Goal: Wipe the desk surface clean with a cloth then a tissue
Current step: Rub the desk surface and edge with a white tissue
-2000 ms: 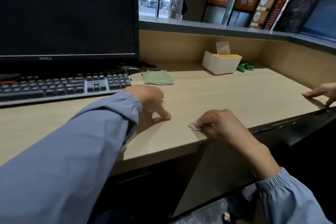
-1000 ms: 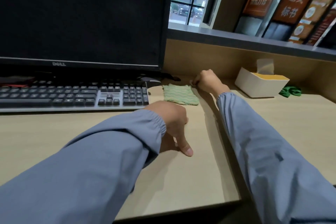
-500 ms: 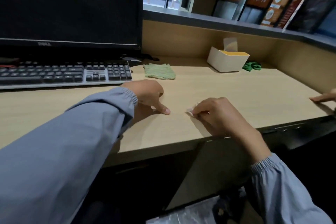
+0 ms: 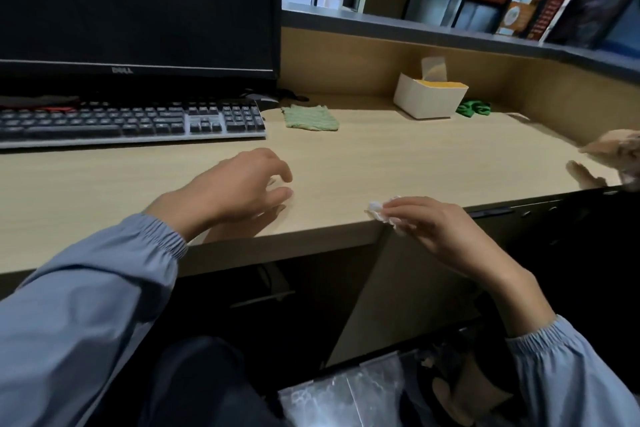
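Pinched in my right hand [image 4: 446, 236], the crumpled tissue [image 4: 381, 211] sits at the desk [image 4: 398, 163] edge; soft, light, easily torn, so I'd grip the wad's middle; left hand [image 4: 235, 184] relaxed, holding nothing

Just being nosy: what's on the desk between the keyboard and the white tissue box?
A green cloth lies flat on the desk there, nearer the keyboard than the tissue box. The head view shows it.

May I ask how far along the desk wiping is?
The cloth stage looks done: the green cloth lies beside the keyboard. In hand: the right hand pinches a crumpled tissue at the front edge of the desk. Left, probably: any remaining tissue passes.
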`<state>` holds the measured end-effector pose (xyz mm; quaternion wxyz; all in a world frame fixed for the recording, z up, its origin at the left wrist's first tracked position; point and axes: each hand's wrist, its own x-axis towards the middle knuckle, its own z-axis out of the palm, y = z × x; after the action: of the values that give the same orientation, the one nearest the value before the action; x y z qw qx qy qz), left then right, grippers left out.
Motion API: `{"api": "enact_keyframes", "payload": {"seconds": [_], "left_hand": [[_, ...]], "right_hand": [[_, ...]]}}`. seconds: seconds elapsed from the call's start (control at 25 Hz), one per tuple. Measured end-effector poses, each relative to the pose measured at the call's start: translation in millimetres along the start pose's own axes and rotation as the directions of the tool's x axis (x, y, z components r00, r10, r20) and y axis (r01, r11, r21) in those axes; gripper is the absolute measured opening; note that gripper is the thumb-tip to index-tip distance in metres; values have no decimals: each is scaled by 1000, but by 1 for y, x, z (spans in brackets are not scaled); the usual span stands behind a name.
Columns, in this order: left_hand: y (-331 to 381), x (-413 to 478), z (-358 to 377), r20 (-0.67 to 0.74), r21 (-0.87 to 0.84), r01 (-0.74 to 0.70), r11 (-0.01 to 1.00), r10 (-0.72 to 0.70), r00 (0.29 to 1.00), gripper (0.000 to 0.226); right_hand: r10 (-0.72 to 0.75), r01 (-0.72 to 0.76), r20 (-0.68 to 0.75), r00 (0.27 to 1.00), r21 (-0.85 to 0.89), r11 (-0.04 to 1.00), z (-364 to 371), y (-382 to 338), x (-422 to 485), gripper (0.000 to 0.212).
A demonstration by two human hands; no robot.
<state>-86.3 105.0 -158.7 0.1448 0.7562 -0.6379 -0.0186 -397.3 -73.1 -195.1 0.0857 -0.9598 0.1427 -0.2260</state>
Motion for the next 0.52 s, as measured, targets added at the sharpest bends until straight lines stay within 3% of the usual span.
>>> {"api": "enact_keyframes", "payload": {"seconds": [0.24, 0.52], "left_hand": [[-11, -43, 5, -45, -10, 12, 1000, -13, 999, 31], [-23, -56, 10, -66, -56, 65, 996, -69, 995, 29]], "right_hand": [[-204, 187, -93, 975, -166, 968, 8, 8, 7, 29], [-179, 180, -93, 980, 1, 984, 11, 8, 16, 26]]}}
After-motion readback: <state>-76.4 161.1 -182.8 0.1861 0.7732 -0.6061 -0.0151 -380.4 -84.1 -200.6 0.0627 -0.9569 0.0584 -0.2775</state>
